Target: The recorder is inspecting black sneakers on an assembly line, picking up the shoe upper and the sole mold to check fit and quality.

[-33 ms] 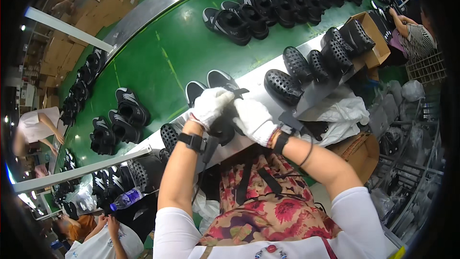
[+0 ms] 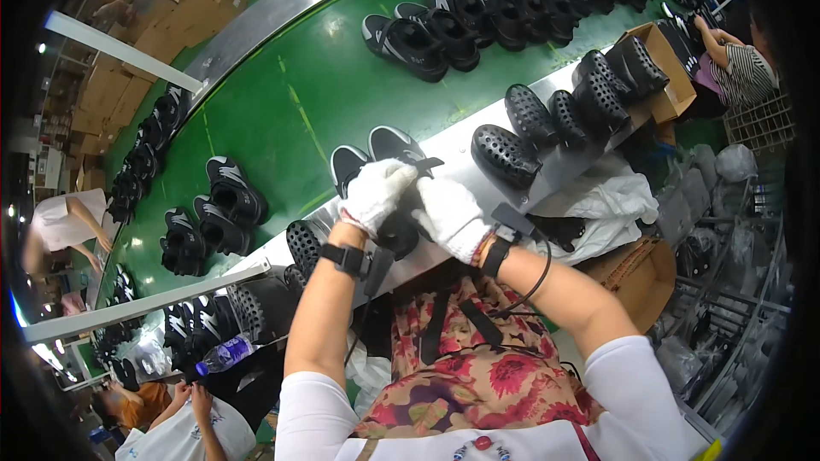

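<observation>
1. The left grip (image 2: 377, 195) is bunched closed on a black flap (image 2: 430, 165).
2. The right grip (image 2: 453, 217) curls close beside it; how far closed, I cannot tell.
3. Beneath both, a grey-toed black shoe (image 2: 395, 142) sits at the green worktop's (image 2: 325, 94) near edge, beside a second shoe (image 2: 347, 160).

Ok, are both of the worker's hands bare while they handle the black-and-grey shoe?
No, the left hand and right hand each wear a white fabric glove.
</observation>
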The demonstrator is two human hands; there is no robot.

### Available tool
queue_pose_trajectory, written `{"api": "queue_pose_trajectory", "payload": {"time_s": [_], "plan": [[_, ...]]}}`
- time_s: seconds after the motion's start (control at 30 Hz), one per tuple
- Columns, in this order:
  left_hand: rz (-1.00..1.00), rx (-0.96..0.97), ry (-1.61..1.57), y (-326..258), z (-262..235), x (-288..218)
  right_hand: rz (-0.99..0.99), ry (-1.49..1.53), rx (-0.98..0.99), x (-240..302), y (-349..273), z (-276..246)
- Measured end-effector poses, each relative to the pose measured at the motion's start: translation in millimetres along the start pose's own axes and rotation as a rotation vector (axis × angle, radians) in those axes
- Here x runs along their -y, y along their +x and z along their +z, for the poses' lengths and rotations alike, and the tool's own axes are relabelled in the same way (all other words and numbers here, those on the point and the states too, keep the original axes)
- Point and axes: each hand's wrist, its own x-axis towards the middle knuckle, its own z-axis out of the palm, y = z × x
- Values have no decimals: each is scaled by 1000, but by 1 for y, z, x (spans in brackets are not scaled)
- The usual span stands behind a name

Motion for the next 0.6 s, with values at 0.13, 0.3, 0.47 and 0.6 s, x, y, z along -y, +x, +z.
{"api": "queue_pose_trajectory", "payload": {"time_s": [0.13,0.3,0.47,0.6], "plan": [[125,-364,-33,-40,20,18,173,237,130,1,-7,-15],[-75,-202,500,-53,37,2,322,592,634,-48,11,-36],[-309,-197,401,-23,41,13,151,142,391,-48,29,18],[-483,-251,425,-7,46,9,230,-176,147,-43,32,43]]}}
